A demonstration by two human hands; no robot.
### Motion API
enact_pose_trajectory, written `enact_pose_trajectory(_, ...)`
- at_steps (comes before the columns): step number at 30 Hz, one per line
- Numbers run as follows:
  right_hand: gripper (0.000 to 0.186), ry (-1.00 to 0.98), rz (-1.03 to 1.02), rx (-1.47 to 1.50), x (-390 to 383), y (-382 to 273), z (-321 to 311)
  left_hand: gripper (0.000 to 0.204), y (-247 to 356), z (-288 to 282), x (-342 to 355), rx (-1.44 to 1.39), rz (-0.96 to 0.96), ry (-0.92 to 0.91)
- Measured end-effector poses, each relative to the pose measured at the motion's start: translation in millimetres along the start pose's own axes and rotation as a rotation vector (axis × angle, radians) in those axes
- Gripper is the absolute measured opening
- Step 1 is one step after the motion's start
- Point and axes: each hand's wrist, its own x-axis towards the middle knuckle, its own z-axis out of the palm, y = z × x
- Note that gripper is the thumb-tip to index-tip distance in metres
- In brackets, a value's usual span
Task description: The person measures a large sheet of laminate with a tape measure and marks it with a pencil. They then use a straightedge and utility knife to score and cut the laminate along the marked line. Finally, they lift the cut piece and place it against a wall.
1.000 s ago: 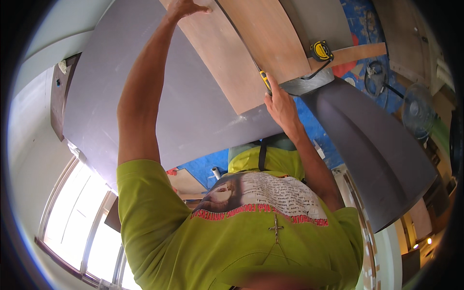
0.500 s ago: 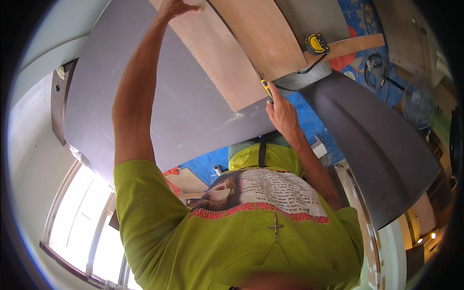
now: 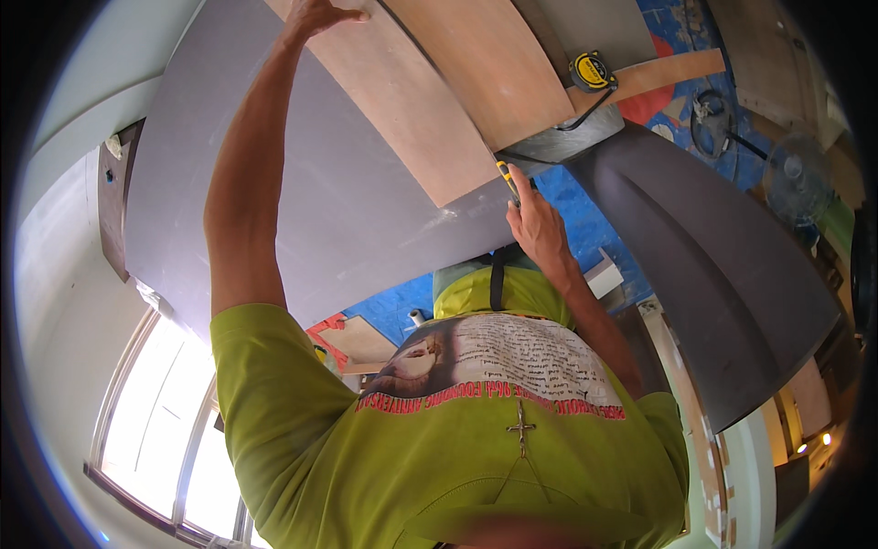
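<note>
A yellow-and-black utility knife (image 3: 504, 171) is gripped in my right hand (image 3: 541, 229), its tip end by the near right corner of a long light-brown plywood strip (image 3: 402, 110). My left hand (image 3: 322, 16) rests on the far part of that strip, thumb stretched out to the side; the top edge of the picture cuts off some of its fingers. Under the strip lies a large grey sheet (image 3: 247, 183). A wider plywood board (image 3: 498, 69) sits along the strip's right side. The blade itself is too small to make out.
A yellow-and-black tape measure (image 3: 592, 71) lies at the far right, beside a narrow wooden strip (image 3: 677, 73). Close on my right, a dark curved sheet (image 3: 704, 265) slopes down. Blue sheeting (image 3: 585, 220) covers the floor. A fan (image 3: 796, 188) stands further right.
My right hand with the utility knife has come slightly nearer my body, past the strip's right edge. The view has shifted a little; my left hand stays on the strip.
</note>
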Motion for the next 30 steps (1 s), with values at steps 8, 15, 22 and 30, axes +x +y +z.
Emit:
enact_pose_trajectory(8,0.067,-0.085,0.087,0.042,-11.9,-1.8,-6.9,0.151,2.9,-5.8,0.9,0.038,-0.018,-0.038)
enact_pose_trajectory(15,0.067,-0.097,0.114,0.028,-18.4,-1.4,-9.6,0.156,-3.3,-0.4,3.9,0.008,-0.03,-0.031)
enact_pose_trajectory(22,0.069,-0.127,0.165,0.018,-20.2,0.0,-7.6,0.156,-11.4,-0.1,7.8,0.017,0.027,-0.045)
enact_pose_trajectory(30,0.059,-0.06,0.076,0.164,-50.0,-17.2,-51.4,0.147,-2.3,0.1,4.4,0.021,0.013,-0.015)
